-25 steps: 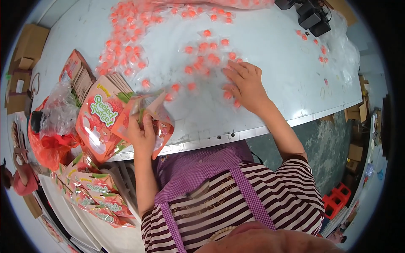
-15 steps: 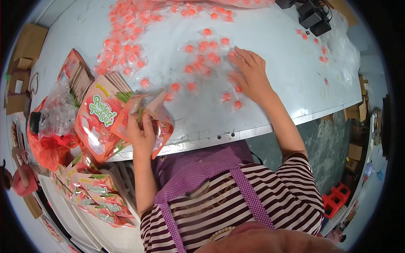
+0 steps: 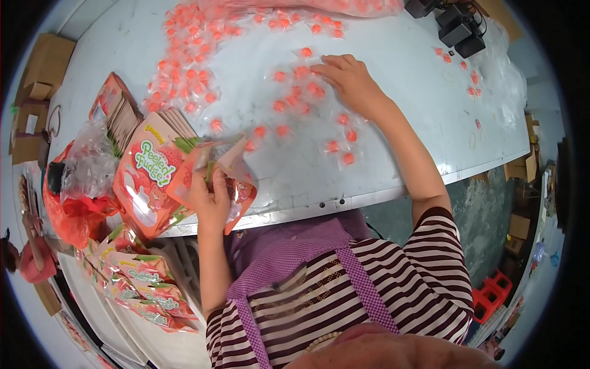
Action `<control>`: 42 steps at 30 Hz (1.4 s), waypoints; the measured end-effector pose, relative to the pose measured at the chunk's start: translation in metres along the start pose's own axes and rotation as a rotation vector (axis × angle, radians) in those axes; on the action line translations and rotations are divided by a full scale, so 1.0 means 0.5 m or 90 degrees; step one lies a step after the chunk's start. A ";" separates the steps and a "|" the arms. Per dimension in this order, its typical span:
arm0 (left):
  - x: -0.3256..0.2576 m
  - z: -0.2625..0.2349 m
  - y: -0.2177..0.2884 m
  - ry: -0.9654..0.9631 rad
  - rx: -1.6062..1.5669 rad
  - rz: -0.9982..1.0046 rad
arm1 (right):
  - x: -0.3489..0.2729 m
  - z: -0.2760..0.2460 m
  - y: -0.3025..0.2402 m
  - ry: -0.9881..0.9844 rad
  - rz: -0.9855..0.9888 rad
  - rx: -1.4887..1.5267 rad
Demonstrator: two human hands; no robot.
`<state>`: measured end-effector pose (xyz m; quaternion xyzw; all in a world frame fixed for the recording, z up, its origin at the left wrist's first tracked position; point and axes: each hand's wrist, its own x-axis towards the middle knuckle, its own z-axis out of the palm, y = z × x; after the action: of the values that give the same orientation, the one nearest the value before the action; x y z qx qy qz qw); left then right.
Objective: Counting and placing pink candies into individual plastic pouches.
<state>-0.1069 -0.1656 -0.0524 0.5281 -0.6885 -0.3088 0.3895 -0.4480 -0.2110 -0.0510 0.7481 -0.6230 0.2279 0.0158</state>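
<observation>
My left hand [image 3: 211,192] is closed on a red and pink printed pouch [image 3: 241,187], whose upper end gapes. Directly left of it, a larger-looking pouch [image 3: 147,175] of the same print lies before a stack of flat pouches [image 3: 175,123]. Over the table's middle, my right hand [image 3: 351,81] is stretched out flat with its fingertips at a loose group of candies [image 3: 295,98], red-orange in clear wrappers. Whether a fingertip presses on one is hard to tell. A few more wrapped candies [image 3: 348,135] lie below that hand, and others [image 3: 283,130] lie between the hands.
A big spread of wrapped candies [image 3: 190,61] covers the far left of the table [image 3: 405,154]. Black boxy devices [image 3: 461,31] and clear plastic [image 3: 504,80] sit far right. Filled pouches [image 3: 141,277] rest in a pale bin at lower left, below a red plastic bag [image 3: 67,215].
My right hand has moved left and slightly away from me, toward the loose candy group, uncovering a candy that was beneath it. My left hand keeps its hold on the pouch.
</observation>
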 end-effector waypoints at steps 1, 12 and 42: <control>-0.002 0.000 0.000 -0.005 0.020 0.008 | 0.001 0.006 0.005 -0.038 0.009 0.025; 0.000 0.000 -0.012 0.005 0.011 0.027 | 0.010 -0.072 0.034 -0.153 0.092 -0.034; 0.001 0.001 -0.015 0.003 0.018 0.052 | -0.004 -0.018 -0.038 -0.087 -0.043 0.187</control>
<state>-0.1039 -0.1682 -0.0589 0.5058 -0.7129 -0.2817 0.3957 -0.4333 -0.2021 -0.0386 0.7767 -0.5571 0.2646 -0.1282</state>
